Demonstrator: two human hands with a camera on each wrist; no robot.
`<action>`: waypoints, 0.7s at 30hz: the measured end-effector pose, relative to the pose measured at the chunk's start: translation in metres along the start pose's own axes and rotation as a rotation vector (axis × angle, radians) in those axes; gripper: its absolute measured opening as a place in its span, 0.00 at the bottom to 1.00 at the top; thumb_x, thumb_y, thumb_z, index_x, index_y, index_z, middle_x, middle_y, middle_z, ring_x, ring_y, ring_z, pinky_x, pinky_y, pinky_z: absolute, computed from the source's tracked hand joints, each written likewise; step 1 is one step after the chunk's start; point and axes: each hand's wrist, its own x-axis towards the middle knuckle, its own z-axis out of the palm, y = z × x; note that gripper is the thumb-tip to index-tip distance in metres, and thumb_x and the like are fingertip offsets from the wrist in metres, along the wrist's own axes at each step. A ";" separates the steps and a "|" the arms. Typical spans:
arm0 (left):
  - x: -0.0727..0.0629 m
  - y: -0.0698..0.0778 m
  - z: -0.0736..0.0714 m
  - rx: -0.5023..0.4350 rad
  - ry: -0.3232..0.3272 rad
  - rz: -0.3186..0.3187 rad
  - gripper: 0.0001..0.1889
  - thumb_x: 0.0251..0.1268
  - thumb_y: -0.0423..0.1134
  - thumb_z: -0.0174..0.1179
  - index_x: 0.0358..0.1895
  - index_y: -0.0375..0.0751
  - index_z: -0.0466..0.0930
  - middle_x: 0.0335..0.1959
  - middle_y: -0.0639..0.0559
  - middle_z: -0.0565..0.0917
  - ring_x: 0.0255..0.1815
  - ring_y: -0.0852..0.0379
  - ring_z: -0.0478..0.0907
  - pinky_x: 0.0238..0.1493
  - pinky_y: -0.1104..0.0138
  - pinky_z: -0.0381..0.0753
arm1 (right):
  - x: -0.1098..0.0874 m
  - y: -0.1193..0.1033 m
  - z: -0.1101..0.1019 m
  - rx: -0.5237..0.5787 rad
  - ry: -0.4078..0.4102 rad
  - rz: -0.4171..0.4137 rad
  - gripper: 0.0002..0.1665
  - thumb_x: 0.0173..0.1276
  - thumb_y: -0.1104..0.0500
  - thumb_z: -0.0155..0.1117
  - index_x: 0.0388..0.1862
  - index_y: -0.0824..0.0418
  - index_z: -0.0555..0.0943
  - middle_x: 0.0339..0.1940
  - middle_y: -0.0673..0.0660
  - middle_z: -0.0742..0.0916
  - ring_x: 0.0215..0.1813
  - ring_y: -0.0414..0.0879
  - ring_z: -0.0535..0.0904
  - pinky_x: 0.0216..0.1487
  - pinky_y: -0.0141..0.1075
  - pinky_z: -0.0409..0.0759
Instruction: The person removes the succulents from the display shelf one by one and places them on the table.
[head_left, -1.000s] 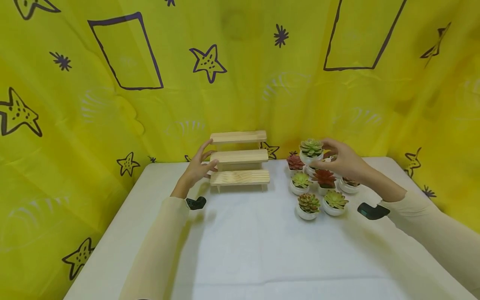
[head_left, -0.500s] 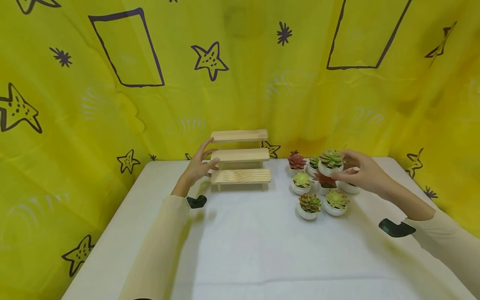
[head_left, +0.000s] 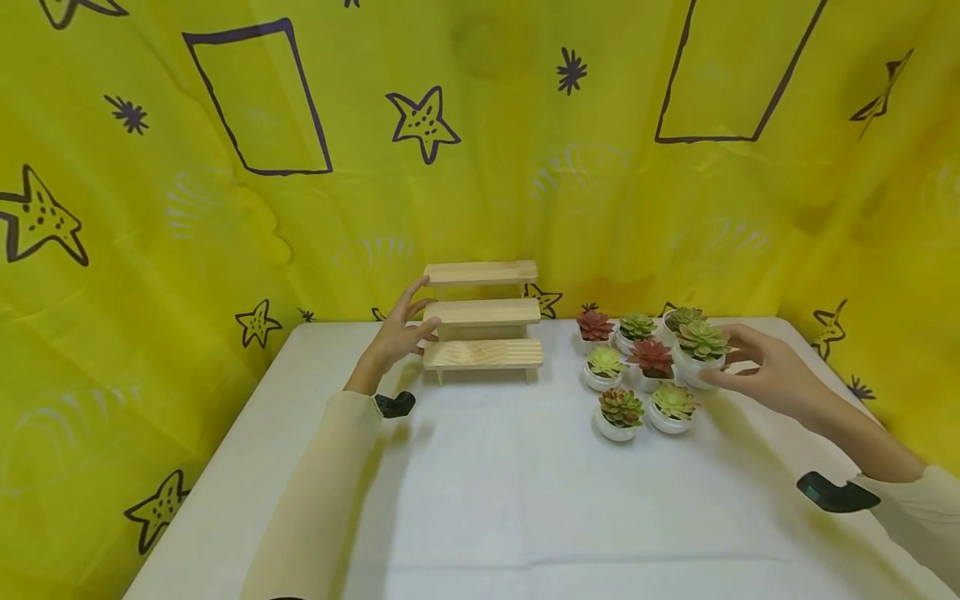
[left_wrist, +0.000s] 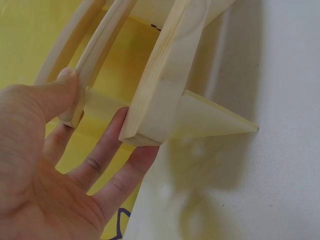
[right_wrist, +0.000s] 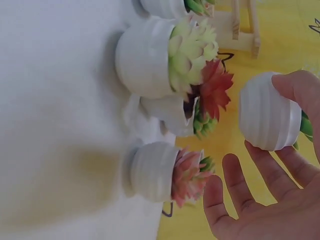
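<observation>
My left hand (head_left: 393, 340) grips the left end of a three-tier wooden step stand (head_left: 483, 354). In the left wrist view its thumb lies on the middle board (left_wrist: 100, 55), with a finger beneath that board and other fingertips at the end of the front board (left_wrist: 145, 117). My right hand (head_left: 780, 375) pinches a white ribbed pot (right_wrist: 265, 112) between thumb and fingers. A green succulent (head_left: 703, 340) grows from it. In the right wrist view this pot is held apart from the other pots, its plant largely hidden by the hand.
Several potted succulents stand grouped at the right, among them a dark red one (head_left: 595, 326), a yellow-green one (head_left: 674, 401) and a red-tipped green one (head_left: 621, 407). A white cloth (head_left: 525, 492) covers the table. Behind it hangs a yellow curtain (head_left: 487, 200) with star drawings.
My right hand has carried the green succulent rightward and nearer to me, from over the back of the group to its right side. The left hand stays on the step stand.
</observation>
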 end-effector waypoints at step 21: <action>-0.004 0.010 0.001 -0.025 -0.018 -0.011 0.42 0.78 0.39 0.59 0.84 0.69 0.43 0.82 0.40 0.57 0.56 0.26 0.79 0.36 0.55 0.84 | -0.037 0.043 -0.001 0.044 -0.020 0.118 0.41 0.71 0.52 0.72 0.75 0.64 0.64 0.52 0.24 0.71 0.46 0.18 0.72 0.39 0.34 0.79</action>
